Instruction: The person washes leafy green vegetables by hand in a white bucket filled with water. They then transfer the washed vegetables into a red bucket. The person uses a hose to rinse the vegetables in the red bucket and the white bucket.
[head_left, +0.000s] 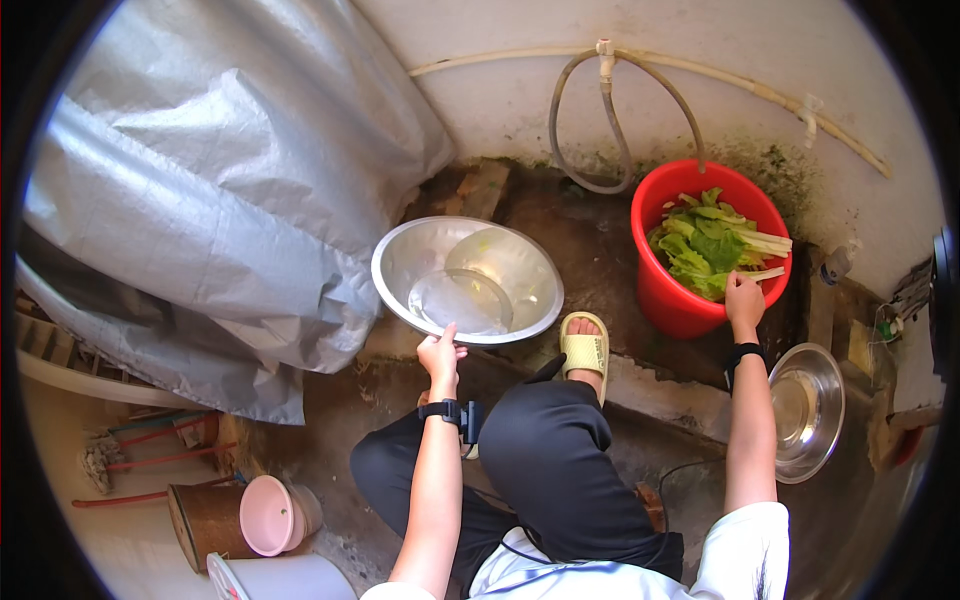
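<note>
My left hand (442, 354) grips the near rim of a large metal basin (517, 262), which is tilted and holds a little water at its near side. The thumb lies over the rim. At the right, my right hand (745, 298) has its fingers closed on the near rim of a red plastic bucket (679, 304). Leafy green vegetables (712, 244) with pale stalks fill the bucket's upper part, close to the fingers. Whether the right fingers also touch a stalk is unclear. Right of my right forearm, a second metal basin (810, 412) rests on the floor.
A looped hose (555, 112) runs from a wall tap (604, 56) to the bucket. Silver sheeting (225, 187) hangs at the left. Pink (264, 516) and grey (281, 577) plastic containers stand at the lower left. A low concrete ledge (667, 390) crosses the floor beside my slippered foot.
</note>
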